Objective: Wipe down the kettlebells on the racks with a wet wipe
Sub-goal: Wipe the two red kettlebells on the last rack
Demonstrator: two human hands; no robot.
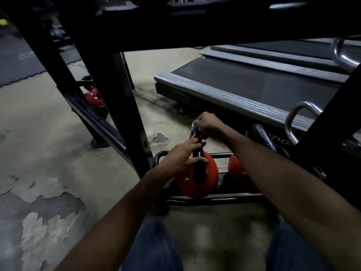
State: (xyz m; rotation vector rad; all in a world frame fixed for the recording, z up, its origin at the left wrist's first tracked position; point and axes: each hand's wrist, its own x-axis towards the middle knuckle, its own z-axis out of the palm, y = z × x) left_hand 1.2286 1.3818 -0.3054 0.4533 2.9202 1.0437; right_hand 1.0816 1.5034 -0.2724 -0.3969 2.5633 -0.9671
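A red kettlebell (pixel 195 184) with a black handle sits on the bottom rail of the black rack (pixel 205 201). My left hand (pixel 181 155) grips the side of its handle just above the red body. My right hand (pixel 207 123) is closed over the top of the handle, pressing a white wet wipe (pixel 193 125) against it. A second red kettlebell (pixel 235 167) stands just to the right on the same rail, partly hidden by my right forearm. A third red kettlebell (pixel 93 96) sits further left behind a rack post.
The rack's slanted black posts (pixel 117 94) and an upper shelf (pixel 195 26) hang close overhead. A treadmill deck (pixel 254 89) lies right behind the rack. Chrome handles (pixel 295 122) stick out at the right. The concrete floor (pixel 48 163) is patchy; my knees are at the bottom.
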